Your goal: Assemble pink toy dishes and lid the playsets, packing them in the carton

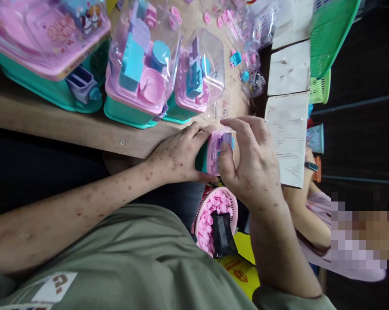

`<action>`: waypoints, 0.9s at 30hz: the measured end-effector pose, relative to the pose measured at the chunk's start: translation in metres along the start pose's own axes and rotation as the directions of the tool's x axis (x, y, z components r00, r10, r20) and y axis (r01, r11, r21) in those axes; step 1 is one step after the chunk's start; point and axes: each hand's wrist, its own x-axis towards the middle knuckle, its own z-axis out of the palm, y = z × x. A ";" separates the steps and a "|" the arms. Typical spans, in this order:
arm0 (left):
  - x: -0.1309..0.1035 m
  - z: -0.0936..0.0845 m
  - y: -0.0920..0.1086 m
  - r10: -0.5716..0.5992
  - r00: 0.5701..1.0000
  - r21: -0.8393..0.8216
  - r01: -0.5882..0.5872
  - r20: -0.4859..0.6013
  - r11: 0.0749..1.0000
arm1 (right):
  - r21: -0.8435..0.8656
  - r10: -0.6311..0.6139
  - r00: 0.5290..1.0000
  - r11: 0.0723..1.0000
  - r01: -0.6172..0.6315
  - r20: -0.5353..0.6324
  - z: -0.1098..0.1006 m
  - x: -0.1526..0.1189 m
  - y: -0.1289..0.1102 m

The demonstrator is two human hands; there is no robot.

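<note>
A small toy house box [213,151] with a teal base, a pink upper part and purple and blue pieces is between my hands at the table's edge. My left hand [184,155] wraps around its teal base from the left. On its right side, my right hand [254,157] curls over the top, the thumb against the purple piece and the fingers at the far edge. My right hand partly hides the top. Just beyond my left hand stands a similar toy box [191,82] with a clear cover, and beside it a larger one [142,77].
A big pink-and-teal toy box [52,64] stands at the far left of the wooden table [123,140]. Small pink and blue parts lie toward the back right, near white boxes [286,137]. Below is a pink basket [233,202] of pink pieces. Another person's arm [297,202] is at right.
</note>
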 end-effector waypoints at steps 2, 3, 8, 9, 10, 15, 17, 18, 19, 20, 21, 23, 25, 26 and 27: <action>0.000 0.000 0.000 0.000 1.000 -0.002 0.000 0.004 1.000 | -0.005 0.005 1.000 1.000 -0.005 -0.006 0.002 -0.002 -0.003; 0.000 0.000 0.000 0.001 1.000 -0.001 -0.001 0.003 1.000 | -0.009 0.013 1.000 1.000 -0.013 -0.013 0.004 -0.003 -0.005; 0.000 0.003 -0.003 0.021 1.000 -0.013 -0.021 -0.022 1.000 | -0.032 0.066 0.997 0.997 -0.067 -0.045 0.007 -0.005 -0.011; 0.000 0.003 -0.003 0.025 0.999 -0.019 -0.025 -0.025 0.999 | -0.034 0.060 0.998 0.998 -0.062 -0.036 0.007 -0.005 -0.011; 0.001 0.003 -0.003 0.027 0.999 -0.024 -0.028 -0.024 0.999 | -0.035 0.049 0.999 0.998 -0.050 -0.024 0.007 -0.004 -0.011; 0.001 0.003 -0.003 0.024 0.999 -0.029 -0.025 -0.028 0.999 | -0.037 0.036 0.999 0.999 -0.036 -0.010 0.008 -0.005 -0.010; 0.001 0.003 -0.003 0.026 0.999 -0.030 -0.027 -0.029 0.999 | -0.029 0.051 0.999 0.998 -0.051 -0.005 0.009 -0.009 -0.007; 0.001 0.003 -0.003 0.026 0.999 -0.026 -0.027 -0.029 0.999 | -0.021 0.059 0.998 0.998 -0.059 0.010 0.008 -0.010 -0.005; 0.001 0.004 -0.003 0.024 0.999 -0.019 -0.024 -0.031 1.000 | -0.005 0.070 0.997 0.998 -0.070 0.033 0.005 -0.012 -0.001; 0.001 0.004 -0.003 0.021 0.999 -0.009 -0.021 -0.033 1.000 | 0.023 0.078 0.995 0.997 -0.080 0.065 0.001 -0.012 0.003; 0.001 0.005 -0.004 0.019 0.999 0.000 -0.019 -0.032 1.000 | 0.062 0.083 0.992 0.994 -0.090 0.099 -0.005 -0.011 0.007; 0.001 0.006 -0.005 0.025 0.999 0.015 -0.024 -0.025 1.000 | 0.154 0.095 0.988 0.981 -0.114 0.125 -0.020 -0.004 0.015; 0.001 0.006 -0.006 0.034 0.999 0.024 -0.034 -0.019 0.999 | 0.211 0.142 0.989 0.966 -0.150 0.052 -0.031 0.008 0.019; 0.001 0.006 -0.006 0.038 0.999 0.026 -0.038 -0.019 0.999 | 0.225 0.178 0.984 0.959 -0.173 -0.004 -0.032 0.015 0.019; 0.000 0.005 -0.006 0.039 0.999 0.026 -0.039 -0.018 0.999 | 0.237 0.214 0.975 0.952 -0.196 -0.051 -0.030 0.021 0.019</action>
